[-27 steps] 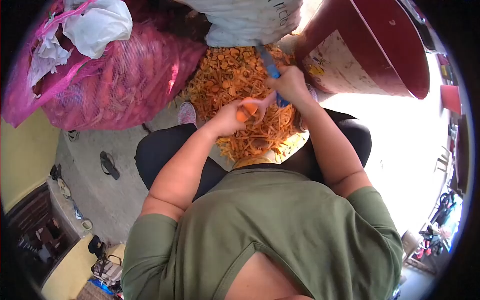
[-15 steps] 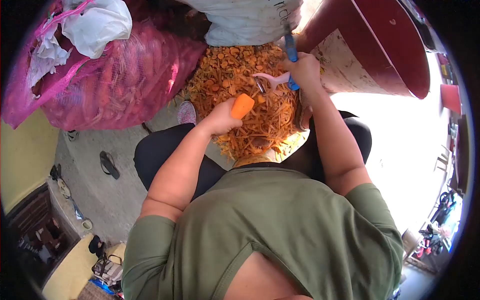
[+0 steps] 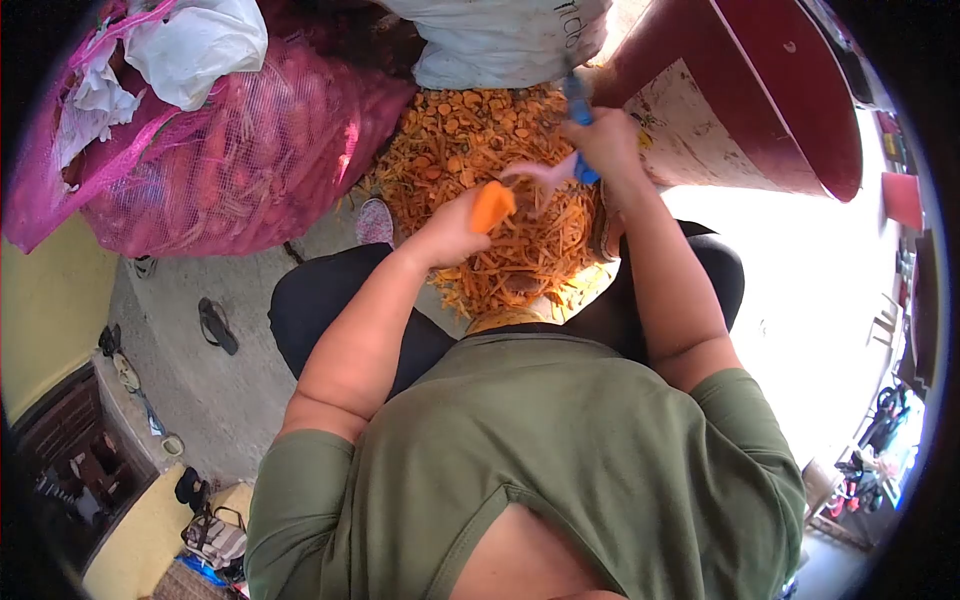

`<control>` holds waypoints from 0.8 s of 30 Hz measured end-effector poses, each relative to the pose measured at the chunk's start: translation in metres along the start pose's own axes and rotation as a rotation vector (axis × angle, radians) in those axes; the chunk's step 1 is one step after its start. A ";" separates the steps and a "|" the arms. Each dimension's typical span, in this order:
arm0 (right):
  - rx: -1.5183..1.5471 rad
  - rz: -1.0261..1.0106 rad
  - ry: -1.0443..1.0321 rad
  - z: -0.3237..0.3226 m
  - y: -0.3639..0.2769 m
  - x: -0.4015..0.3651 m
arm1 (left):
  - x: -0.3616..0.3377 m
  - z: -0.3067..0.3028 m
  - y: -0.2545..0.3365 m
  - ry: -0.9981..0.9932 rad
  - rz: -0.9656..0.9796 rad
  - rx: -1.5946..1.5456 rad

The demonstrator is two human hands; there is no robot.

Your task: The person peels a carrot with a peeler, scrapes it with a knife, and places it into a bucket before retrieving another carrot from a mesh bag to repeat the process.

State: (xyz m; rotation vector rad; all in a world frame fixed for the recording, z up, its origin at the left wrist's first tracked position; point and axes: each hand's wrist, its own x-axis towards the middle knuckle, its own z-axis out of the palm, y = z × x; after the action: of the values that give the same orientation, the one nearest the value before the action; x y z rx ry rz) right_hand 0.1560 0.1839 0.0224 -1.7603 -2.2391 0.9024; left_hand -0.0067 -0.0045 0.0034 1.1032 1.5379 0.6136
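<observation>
My left hand (image 3: 450,232) is closed around an orange carrot (image 3: 492,208), its broad cut-looking end pointing up and right. Held in my right hand (image 3: 608,142) is a pink Y-shaped peeler (image 3: 545,178), blurred by motion, its head close to the carrot's end. A blue-handled tool (image 3: 577,98) also passes through the right fist, showing above and below it; its far tip is smeared. Beneath both hands lies a heap of orange peelings (image 3: 540,250), with round carrot slices (image 3: 470,103) at its far side.
A pink mesh sack (image 3: 250,150) full of carrots stands at the left. Beyond the heap is a white sack (image 3: 500,45). A large dark red barrel (image 3: 720,110) leans in at the right. On the concrete floor lies a dark flip-flop (image 3: 217,326).
The peeler's head has shifted slightly and blurred near the carrot. My left hand has turned the carrot a little and moved slightly to the right.
</observation>
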 end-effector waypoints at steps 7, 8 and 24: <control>0.137 0.012 -0.004 -0.003 0.006 -0.004 | -0.004 -0.012 0.002 -0.045 -0.298 -0.569; 0.173 0.006 -0.037 0.002 0.007 -0.006 | -0.004 -0.012 -0.002 -0.073 -0.247 -0.669; 0.410 -0.088 -0.076 -0.008 -0.019 -0.031 | -0.002 -0.003 0.016 -0.136 -0.089 -0.667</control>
State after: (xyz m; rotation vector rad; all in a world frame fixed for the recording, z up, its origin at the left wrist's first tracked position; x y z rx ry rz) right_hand 0.1531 0.1552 0.0469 -1.4547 -1.9715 1.3145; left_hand -0.0042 0.0007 0.0187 0.5503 1.1274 0.8858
